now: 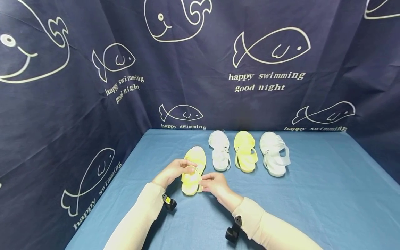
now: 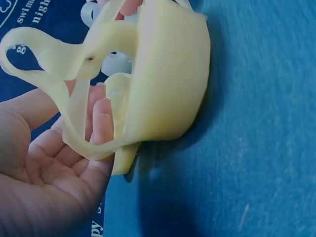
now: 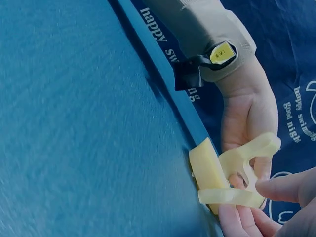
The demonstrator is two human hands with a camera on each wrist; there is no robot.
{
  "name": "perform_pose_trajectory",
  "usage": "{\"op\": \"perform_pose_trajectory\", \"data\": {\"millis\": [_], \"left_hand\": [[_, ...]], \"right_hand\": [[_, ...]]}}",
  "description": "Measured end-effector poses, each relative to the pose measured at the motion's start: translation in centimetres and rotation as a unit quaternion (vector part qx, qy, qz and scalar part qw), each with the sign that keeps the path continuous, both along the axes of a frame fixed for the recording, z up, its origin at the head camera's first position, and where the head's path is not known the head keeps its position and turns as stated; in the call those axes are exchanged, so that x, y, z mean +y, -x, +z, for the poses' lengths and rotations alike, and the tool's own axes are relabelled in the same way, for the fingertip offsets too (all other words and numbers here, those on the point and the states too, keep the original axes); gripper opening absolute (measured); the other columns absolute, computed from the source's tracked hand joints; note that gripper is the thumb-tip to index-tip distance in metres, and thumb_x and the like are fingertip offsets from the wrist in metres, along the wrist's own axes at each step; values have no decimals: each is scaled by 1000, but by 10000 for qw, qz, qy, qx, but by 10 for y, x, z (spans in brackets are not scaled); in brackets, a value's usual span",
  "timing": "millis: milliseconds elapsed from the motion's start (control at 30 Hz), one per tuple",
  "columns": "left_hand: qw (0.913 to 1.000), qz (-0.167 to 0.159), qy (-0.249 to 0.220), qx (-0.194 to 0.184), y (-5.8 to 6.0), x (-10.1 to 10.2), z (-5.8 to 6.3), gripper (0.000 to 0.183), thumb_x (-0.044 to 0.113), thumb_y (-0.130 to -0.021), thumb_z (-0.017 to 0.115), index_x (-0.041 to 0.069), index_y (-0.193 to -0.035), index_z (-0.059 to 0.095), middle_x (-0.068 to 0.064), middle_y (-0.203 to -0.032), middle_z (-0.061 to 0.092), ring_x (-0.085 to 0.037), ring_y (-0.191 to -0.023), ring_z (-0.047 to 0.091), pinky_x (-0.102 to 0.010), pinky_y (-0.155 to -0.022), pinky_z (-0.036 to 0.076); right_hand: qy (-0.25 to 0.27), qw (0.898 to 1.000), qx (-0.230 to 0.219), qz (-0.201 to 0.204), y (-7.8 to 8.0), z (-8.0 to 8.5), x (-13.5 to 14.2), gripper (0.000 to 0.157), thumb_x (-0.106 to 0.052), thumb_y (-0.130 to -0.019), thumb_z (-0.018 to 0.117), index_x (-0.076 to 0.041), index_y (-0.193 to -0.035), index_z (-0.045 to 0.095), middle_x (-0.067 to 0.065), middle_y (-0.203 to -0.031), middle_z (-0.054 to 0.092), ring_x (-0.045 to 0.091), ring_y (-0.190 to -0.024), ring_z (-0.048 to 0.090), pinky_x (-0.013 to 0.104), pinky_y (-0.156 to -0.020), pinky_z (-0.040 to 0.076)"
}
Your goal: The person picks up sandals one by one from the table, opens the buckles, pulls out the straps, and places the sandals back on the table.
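A yellow sandal (image 1: 189, 189) lies on the blue cloth in the head view, one end toward the far wall. My left hand (image 1: 178, 170) holds it from the left, fingers at its upper straps. From the right, my right hand (image 1: 215, 184) pinches a strap near the lower end. In the left wrist view, the left fingers (image 2: 101, 126) curl by the looped strap (image 2: 69, 54), and the thumb is partly hidden behind it. In the right wrist view, the right thumb (image 3: 281, 187) and fingers meet around the strap (image 3: 232, 196) that crosses the sandal.
Right of the held sandal stand a white sandal (image 1: 221, 161), another yellow sandal (image 1: 246, 163) and a second white sandal (image 1: 275, 168) in a row along the back. A dark blue curtain (image 1: 250, 107) with fish drawings surrounds the blue table (image 1: 312, 194).
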State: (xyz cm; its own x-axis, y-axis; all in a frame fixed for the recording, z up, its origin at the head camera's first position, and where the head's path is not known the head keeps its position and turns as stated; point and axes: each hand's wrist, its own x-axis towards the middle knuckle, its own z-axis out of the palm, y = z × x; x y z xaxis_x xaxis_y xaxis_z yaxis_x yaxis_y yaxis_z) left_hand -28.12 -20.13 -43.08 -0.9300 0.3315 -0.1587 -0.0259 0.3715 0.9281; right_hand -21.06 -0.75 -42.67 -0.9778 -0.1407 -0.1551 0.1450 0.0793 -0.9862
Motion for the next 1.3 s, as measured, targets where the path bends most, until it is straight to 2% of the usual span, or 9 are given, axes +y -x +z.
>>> {"op": "perform_pose_trajectory", "data": {"millis": [133, 333, 600, 833, 1133, 1300], "left_hand": [[9997, -241, 30, 14, 1, 0, 1, 35, 16, -90, 69, -3, -119, 66, -10, -110, 72, -8, -93, 63, -28, -90, 50], [9987, -387, 322, -4, 1, 3, 7, 32, 17, -89, 69, 2, -117, 68, -7, -113, 71, -7, -95, 62, -26, -89, 49], [9979, -485, 415, 77, 1, 3, 7, 31, 18, -89, 69, 1, -115, 68, -8, -114, 70, -6, -95, 62, -24, -88, 49], [9980, -366, 494, 131, 1, 5, 7, 29, 14, -88, 69, -4, -111, 68, -9, -105, 72, -6, -87, 62, -23, -81, 51], [9987, -101, 460, 192, -3, 6, 6, 29, 12, -89, 68, -7, -110, 68, -15, -109, 71, -5, -84, 61, -22, -78, 52], [9987, 177, 463, 120, -3, 12, 5, 26, 12, -87, 70, -3, -107, 71, -11, -110, 72, -8, -91, 62, -24, -83, 51]], "right_hand": [[131, 9998, -164, -59, 2, -4, 2, 21, 3, -81, 71, 14, -97, 65, 15, -80, 67, 22, -66, 68, 37, -68, 60], [237, 9994, -214, -101, 4, -6, 2, 17, 4, -79, 72, 14, -90, 65, 9, -69, 65, 17, -58, 65, 36, -63, 60], [244, 9991, -255, -231, 2, -6, 2, 15, 4, -79, 70, 13, -90, 66, 10, -74, 67, 15, -57, 63, 35, -64, 60], [368, 9983, -257, -373, 1, -7, 1, 18, 0, -80, 70, 14, -91, 66, 15, -75, 69, 14, -56, 63, 32, -61, 60], [556, 9972, -288, -414, 1, -10, -4, 15, 1, -81, 68, 13, -90, 65, 6, -65, 62, 11, -52, 60, 30, -59, 59], [550, 9972, -266, -433, 4, -13, -2, 15, 1, -81, 67, 13, -89, 65, 5, -64, 61, 11, -53, 59, 29, -59, 59]]}}
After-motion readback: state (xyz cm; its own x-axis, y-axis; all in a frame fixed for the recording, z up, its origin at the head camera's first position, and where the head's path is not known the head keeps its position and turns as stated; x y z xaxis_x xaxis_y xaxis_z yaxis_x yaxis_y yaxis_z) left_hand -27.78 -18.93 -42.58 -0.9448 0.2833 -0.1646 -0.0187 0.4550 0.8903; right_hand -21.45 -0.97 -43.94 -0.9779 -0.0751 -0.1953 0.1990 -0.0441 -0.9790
